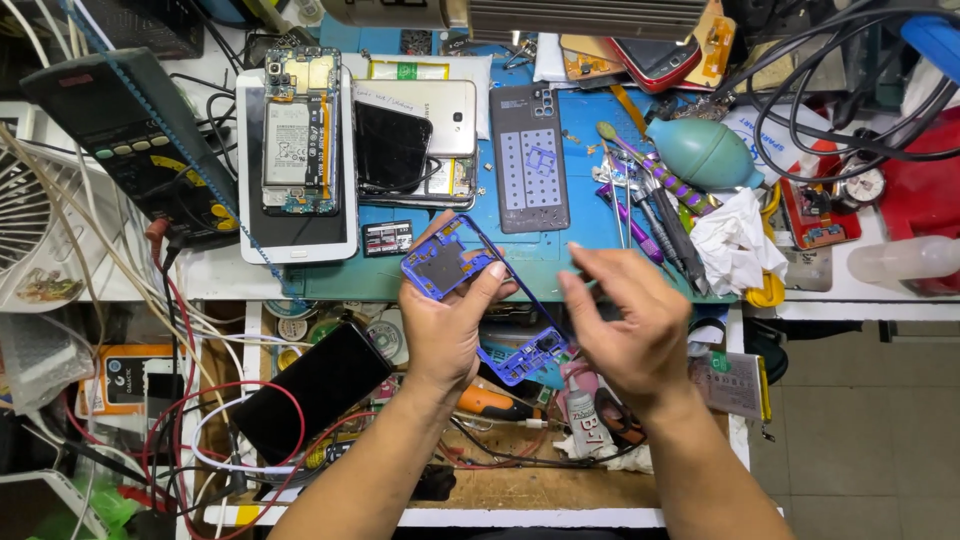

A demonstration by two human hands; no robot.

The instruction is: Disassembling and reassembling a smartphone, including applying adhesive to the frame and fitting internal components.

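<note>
Blue phone frame (470, 290) in left hand (445, 325), right hand (625, 320) beside.

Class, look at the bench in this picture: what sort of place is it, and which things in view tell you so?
Most likely a phone repair bench. An opened phone lies with its battery and boards bared, a multimeter sits beside it, and the left hand holds a blue phone frame.

left hand (445, 325) fingers pinched closed, right hand (628, 322) fingers loosely curled, apart
</note>
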